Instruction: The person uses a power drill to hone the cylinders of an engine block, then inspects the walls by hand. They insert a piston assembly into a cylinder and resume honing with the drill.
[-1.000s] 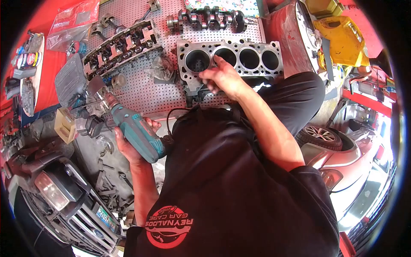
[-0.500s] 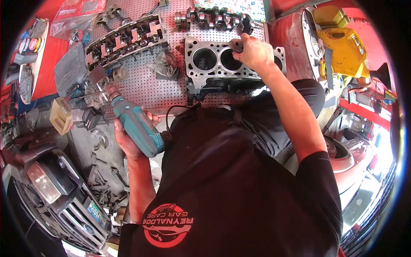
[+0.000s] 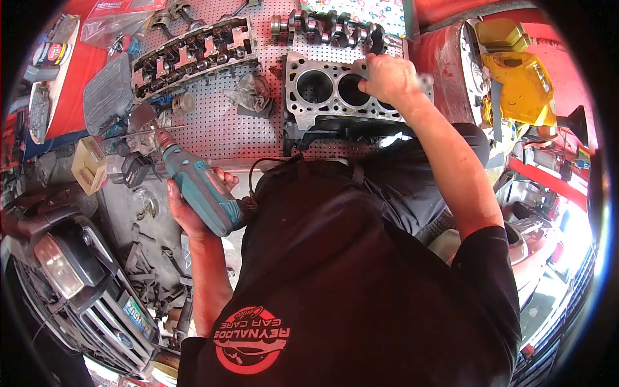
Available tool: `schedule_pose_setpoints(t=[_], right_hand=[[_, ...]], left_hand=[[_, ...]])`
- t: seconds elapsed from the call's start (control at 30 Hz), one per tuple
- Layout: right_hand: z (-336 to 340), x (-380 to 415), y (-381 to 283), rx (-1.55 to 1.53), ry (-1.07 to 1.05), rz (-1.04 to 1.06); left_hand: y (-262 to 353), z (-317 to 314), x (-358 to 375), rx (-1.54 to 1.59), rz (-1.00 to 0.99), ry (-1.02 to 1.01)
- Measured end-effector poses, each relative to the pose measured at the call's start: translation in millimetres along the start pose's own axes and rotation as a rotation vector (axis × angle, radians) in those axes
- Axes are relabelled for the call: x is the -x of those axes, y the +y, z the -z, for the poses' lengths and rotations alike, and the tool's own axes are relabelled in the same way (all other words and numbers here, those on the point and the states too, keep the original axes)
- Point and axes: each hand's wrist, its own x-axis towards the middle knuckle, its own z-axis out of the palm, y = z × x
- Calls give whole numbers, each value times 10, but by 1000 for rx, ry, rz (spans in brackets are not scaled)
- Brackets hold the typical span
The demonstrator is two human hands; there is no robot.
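My left hand point(image 3: 187, 209) is wrapped round the body of a teal power drill point(image 3: 201, 187). A brown flap, apparently sandpaper point(image 3: 142, 118), is fixed at the tip of the drill, which points up and left. On the bench, an engine block point(image 3: 308, 113) shows its open cylinder bores point(image 3: 314, 86). My right hand point(image 3: 392, 79) is closed over the block's top deck beside the middle bore. Its fingers pinch a small dark flat piece point(image 3: 358, 65), mostly hidden by the hand. The drill's cord point(image 3: 256, 171) loops beside my shirt.
Behind the block lies a crankshaft point(image 3: 332, 29). A cylinder head point(image 3: 193, 55) and a crumpled rag point(image 3: 250, 95) lie on the perforated bench top point(image 3: 213, 132). Toward the left are a yellowish box point(image 3: 89, 166) and a car front point(image 3: 97, 290); a yellow container point(image 3: 521, 90) stands right.
The view has shifted slightly, so the bench items appear a little farther right. My right hand has moved slightly over the block's deck. My left hand still holds the drill.
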Motion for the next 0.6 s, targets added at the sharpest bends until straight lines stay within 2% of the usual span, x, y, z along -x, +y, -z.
schedule_pose_setpoints(t=[0.17,0.3,0.37,0.4,0.43,0.47,0.5,0.53,0.57,0.6], right_hand=[[-184,26,124,43,81,114],[-504,148,252,213,105,433],[-226,275,169,136,0,374],[-383,230,275,32,122,494],[-231,317,265,-34,83,485],[-220,343,246,-26,23,459],[-413,239,243,-58,-7,462],[-447,161,222,-3,-55,391],[-745,44,260,114,43,459],[-788,27,260,277,26,405]], left_hand=[[-13,-32,-14,-11,2,-21],[17,95,-7,-37,10,-2],[94,132,4,2,100,5],[79,163,-50,62,100,-154],[143,244,-54,-69,170,-67],[136,318,-77,-71,108,-18],[142,258,-85,-87,111,-64],[145,287,-158,-99,138,-164],[157,301,-199,-113,148,-250],[152,283,-241,-107,168,-250]])
